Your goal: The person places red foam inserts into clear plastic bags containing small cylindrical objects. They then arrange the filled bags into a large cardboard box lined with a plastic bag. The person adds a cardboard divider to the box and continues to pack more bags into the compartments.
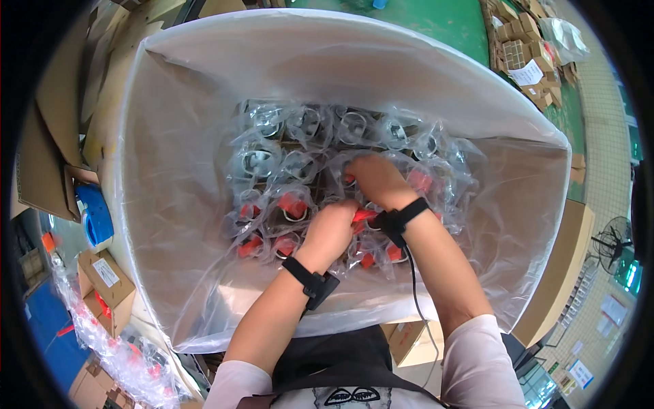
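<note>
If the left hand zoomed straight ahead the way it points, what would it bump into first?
Probably the right hand, just up and right of the left hand in the picture, though which reaches deeper is unclear.

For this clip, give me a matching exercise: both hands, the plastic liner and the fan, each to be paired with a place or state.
1. Left hand
2. Right hand
3. Plastic liner
4. Fan

A. Near the picture's right edge, outside the box
B. Inside the box, farther from the wearer's body than the other hand
C. Translucent, draped along the box's inner walls
D. Inside the box, the hand nearer the wearer's body

Right pairs: 1-D, 2-B, 3-C, 4-A
</note>
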Available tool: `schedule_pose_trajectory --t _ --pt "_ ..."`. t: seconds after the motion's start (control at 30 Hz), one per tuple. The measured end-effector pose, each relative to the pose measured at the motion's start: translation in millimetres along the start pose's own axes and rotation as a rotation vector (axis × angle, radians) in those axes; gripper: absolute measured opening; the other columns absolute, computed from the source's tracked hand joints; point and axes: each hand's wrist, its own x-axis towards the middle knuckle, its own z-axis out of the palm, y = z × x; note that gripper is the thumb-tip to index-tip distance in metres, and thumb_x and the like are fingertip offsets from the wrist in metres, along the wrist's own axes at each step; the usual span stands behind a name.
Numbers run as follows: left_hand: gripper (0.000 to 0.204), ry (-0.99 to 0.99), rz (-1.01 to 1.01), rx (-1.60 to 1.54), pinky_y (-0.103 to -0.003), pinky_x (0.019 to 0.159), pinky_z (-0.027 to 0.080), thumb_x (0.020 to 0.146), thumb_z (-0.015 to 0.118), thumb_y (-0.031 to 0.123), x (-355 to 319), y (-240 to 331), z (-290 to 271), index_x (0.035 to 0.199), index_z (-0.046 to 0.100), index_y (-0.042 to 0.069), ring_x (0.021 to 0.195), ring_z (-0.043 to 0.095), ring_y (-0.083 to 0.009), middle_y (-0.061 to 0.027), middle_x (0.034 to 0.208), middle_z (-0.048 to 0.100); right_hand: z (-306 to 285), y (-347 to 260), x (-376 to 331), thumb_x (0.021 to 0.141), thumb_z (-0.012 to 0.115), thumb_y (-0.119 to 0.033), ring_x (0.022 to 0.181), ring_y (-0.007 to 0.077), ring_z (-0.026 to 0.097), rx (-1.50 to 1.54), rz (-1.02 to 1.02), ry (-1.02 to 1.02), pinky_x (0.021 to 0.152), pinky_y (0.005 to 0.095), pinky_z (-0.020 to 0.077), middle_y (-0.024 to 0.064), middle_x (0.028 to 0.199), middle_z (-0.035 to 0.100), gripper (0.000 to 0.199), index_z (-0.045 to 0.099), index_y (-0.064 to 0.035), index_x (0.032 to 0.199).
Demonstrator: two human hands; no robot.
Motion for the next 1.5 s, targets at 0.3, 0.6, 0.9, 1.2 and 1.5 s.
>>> schedule_pose_trajectory --t 0.3,0.6,0.9,1.2,1.5 --pt "0.022 0.312 -0.49 -1.185 -0.019 0.051 0.039 0.086 0.073 0.027 -34.8 0.7 -22.3 0.095 0.066 0.008 0.065 0.055 -0.0043 0.0025 0.079 0.064 -30.3 -55.0 -51.9 0.083 0.068 -0.014 0.081 0.0206 0.068 0.774 0.171 0.035 0.07 0.0315 0.0523 0.014 0.089 0.07 0.027 0.066 0.0007 0.105" --pt "0.022 0.573 0.032 -0.182 -0.036 0.066 0.051 0.081 0.073 0.015 -22.7 -40.4 -56.1 0.093 0.062 0.001 0.079 0.067 -0.024 -0.0087 0.089 0.069 -47.5 -75.4 -12.6 0.084 0.063 -0.006 0.071 0.0275 0.067 0.612 0.092 0.439 0.064 0.0358 0.0508 0.0137 0.077 0.068 0.008 0.065 0.0005 0.088" --pt "0.025 0.083 -0.156 0.144 -0.046 0.072 0.051 0.078 0.072 0.019 -32.6 -41.3 -33.2 0.1 0.066 0.008 0.086 0.063 -0.0386 -0.0186 0.096 0.066 12.0 -82.9 61.7 0.079 0.06 -0.005 0.084 0.0355 0.065 -0.204 0.023 -0.004 0.074 0.0442 0.0514 0.0163 0.088 0.068 0.012 0.067 -0.008 0.088" --pt "0.022 0.213 -0.401 -1.114 -0.021 0.056 0.043 0.095 0.06 0.026 -54.3 -43.8 -76.7 0.107 0.064 0.009 0.062 0.054 -0.0093 -0.0028 0.086 0.065 -9.2 -104.1 33.6 0.087 0.067 -0.025 0.076 0.0198 0.064 0.667 -0.024 0.086 0.07 0.0348 0.0511 0.014 0.093 0.068 0.03 0.068 0.0008 0.103" --pt "0.029 0.531 -0.444 -1.482 -0.02 0.047 0.039 0.095 0.06 0.031 -57.4 -57.9 -93.0 0.108 0.061 0.004 0.061 0.054 -0.0083 -0.0054 0.081 0.063 -10.4 -138.9 71.0 0.084 0.066 -0.012 0.068 0.0266 0.061 0.473 -0.205 0.319 0.061 0.0348 0.0469 0.0145 0.079 0.065 0.017 0.07 0.0009 0.095"
